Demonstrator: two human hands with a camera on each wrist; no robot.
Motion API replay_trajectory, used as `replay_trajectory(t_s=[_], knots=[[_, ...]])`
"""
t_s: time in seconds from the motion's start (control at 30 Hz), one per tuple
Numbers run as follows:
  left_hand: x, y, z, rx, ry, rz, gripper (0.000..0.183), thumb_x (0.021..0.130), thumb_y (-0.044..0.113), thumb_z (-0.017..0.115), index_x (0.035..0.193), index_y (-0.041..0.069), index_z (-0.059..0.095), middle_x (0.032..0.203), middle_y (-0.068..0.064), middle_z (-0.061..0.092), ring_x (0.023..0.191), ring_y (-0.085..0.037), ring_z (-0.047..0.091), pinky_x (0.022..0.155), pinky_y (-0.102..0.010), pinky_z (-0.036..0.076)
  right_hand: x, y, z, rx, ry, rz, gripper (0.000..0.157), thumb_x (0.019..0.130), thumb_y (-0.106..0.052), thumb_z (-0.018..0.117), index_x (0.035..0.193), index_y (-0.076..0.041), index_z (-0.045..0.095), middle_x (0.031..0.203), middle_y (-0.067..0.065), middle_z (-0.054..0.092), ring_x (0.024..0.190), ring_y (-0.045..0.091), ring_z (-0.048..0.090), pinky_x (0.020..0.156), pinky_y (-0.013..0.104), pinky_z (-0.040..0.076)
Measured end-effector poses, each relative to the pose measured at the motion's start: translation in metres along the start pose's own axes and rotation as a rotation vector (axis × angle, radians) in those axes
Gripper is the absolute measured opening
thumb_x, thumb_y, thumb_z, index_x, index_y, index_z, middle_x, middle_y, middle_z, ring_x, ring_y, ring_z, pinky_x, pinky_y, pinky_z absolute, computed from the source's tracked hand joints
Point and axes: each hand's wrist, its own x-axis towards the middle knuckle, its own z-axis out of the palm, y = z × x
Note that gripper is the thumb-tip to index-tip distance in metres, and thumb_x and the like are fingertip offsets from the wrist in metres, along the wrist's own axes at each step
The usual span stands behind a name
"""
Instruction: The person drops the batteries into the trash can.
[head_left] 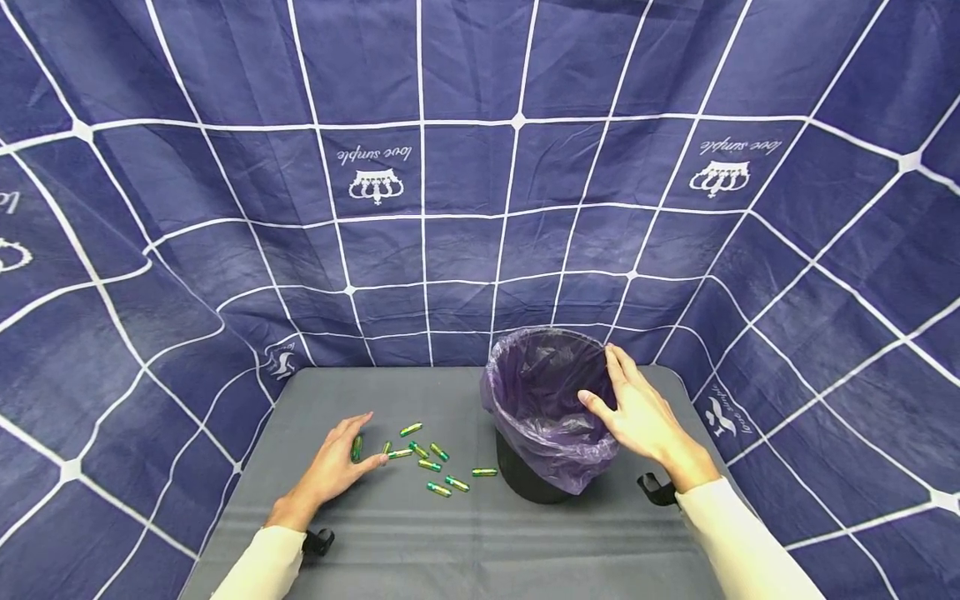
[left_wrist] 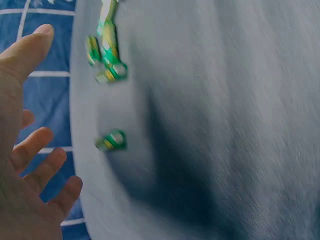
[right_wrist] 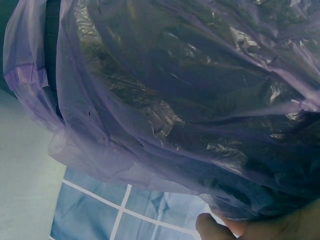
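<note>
My left hand (head_left: 333, 462), fingers spread, hovers right beside the batteries (head_left: 430, 464) strewn across the table (head_left: 390, 550), while my right hand (head_left: 651, 421), straight-fingered, meets the bin's (head_left: 521, 475) rim, presumably to steady it!

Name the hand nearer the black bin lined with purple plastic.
Right. The right hand is at the right rim of the bin; the left hand is to its left, beside small green-yellow cylinders.

Left hand (head_left: 333, 462): was held out palm inward, thumb spread from lightly bent fingers | Right hand (head_left: 641, 417): was reached forward, fingers extended together, thumb parted | Forearms (head_left: 742, 537): were angled inward, pale-sleeved
</note>
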Motion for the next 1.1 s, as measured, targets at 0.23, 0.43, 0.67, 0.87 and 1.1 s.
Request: replay_trajectory(t_s=[0.23, 0.43, 0.67, 0.87, 1.1], knots=[[-0.004, -0.030, -0.002, 0.031, -0.040, -0.019, 0.088, 0.092, 0.029, 0.101, 0.162, -0.005, 0.061, 0.160, -0.033, 0.064, 0.148, -0.060, 0.062, 0.123, -0.075, 0.051, 0.000, -0.001, 0.000, -0.012, 0.001, 0.004, 0.101, 0.115, -0.060, 0.064, 0.184, 0.002, 0.023, 0.192, 0.026, 0.025, 0.169, 0.058, 0.042, 0.126, 0.081, 0.047], [-0.004, -0.039, 0.002, 0.049, -0.097, -0.040, 0.080, 0.095, 0.023, 0.098, 0.161, -0.004, 0.062, 0.162, -0.031, 0.064, 0.150, -0.060, 0.060, 0.120, -0.080, 0.050, 0.000, -0.001, -0.002, -0.005, 0.001, 0.009, 0.103, 0.114, -0.060, 0.066, 0.183, 0.002, 0.023, 0.191, 0.025, 0.025, 0.171, 0.056, 0.041, 0.126, 0.080, 0.047], [-0.011, -0.044, 0.008, 0.103, -0.005, 0.053, 0.057, 0.094, 0.005, 0.094, 0.148, -0.003, 0.074, 0.148, -0.025, 0.076, 0.138, -0.055, 0.071, 0.114, -0.074, 0.055, 0.003, -0.005, -0.008, 0.000, -0.058, 0.017, 0.110, 0.113, -0.064, 0.066, 0.186, -0.001, 0.015, 0.194, 0.023, 0.019, 0.172, 0.056, 0.038, 0.124, 0.083, 0.047], [-0.014, -0.051, 0.014, 0.135, 0.040, 0.093, 0.050, 0.093, 0.000, 0.092, 0.141, 0.000, 0.079, 0.141, -0.019, 0.082, 0.128, -0.048, 0.076, 0.110, -0.068, 0.059, 0.006, -0.003, -0.014, -0.042, -0.067, 0.029, 0.108, 0.112, -0.071, 0.063, 0.184, -0.002, 0.025, 0.192, 0.021, 0.027, 0.172, 0.053, 0.040, 0.116, 0.087, 0.050], [-0.009, -0.049, 0.016, 0.143, 0.088, 0.114, 0.049, 0.090, 0.000, 0.095, 0.137, 0.000, 0.081, 0.133, -0.019, 0.083, 0.122, -0.048, 0.078, 0.106, -0.067, 0.060, 0.015, 0.008, -0.015, -0.005, -0.053, -0.020, 0.101, 0.114, -0.065, 0.063, 0.184, -0.002, 0.025, 0.194, 0.020, 0.023, 0.175, 0.054, 0.033, 0.133, 0.078, 0.041]])
